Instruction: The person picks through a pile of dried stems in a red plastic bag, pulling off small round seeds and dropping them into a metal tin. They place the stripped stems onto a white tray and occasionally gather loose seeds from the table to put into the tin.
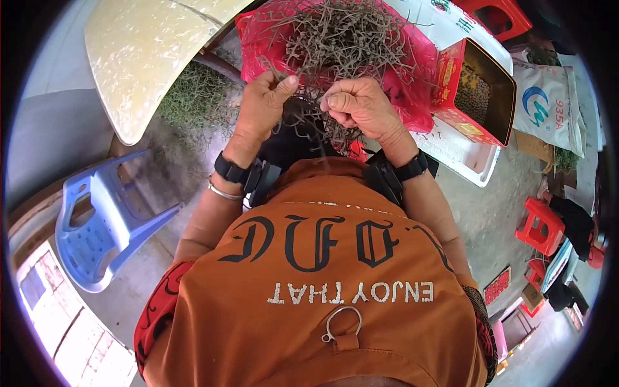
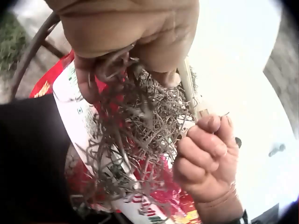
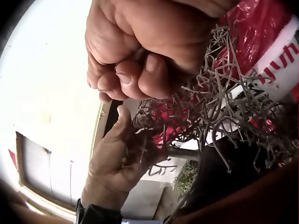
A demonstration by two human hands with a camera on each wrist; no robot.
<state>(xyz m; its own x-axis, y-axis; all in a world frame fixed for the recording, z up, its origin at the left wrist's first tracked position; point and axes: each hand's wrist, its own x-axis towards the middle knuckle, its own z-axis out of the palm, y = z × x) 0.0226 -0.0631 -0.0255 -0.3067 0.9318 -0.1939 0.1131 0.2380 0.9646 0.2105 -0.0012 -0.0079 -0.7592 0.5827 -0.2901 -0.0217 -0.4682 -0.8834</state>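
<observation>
Grey-brown dried stems [image 2: 140, 126] hang in a wiry tangle at the near edge of the red bag [image 1: 412, 97], between both hands. The left hand [image 1: 264, 103] has its grip closed round the top of the clump. The right hand [image 1: 361, 106] is curled tight and seems to pinch a strand at the clump's side. The stems look light, springy and brittle, and they hook into each other, so a strand is best taken near its end and eased free. A heap [image 1: 348, 39] of the same stuff lies on the bag. An open red tin [image 1: 477, 84] sits just right of the bag, and a pale tabletop [image 1: 142, 58] is to its left.
</observation>
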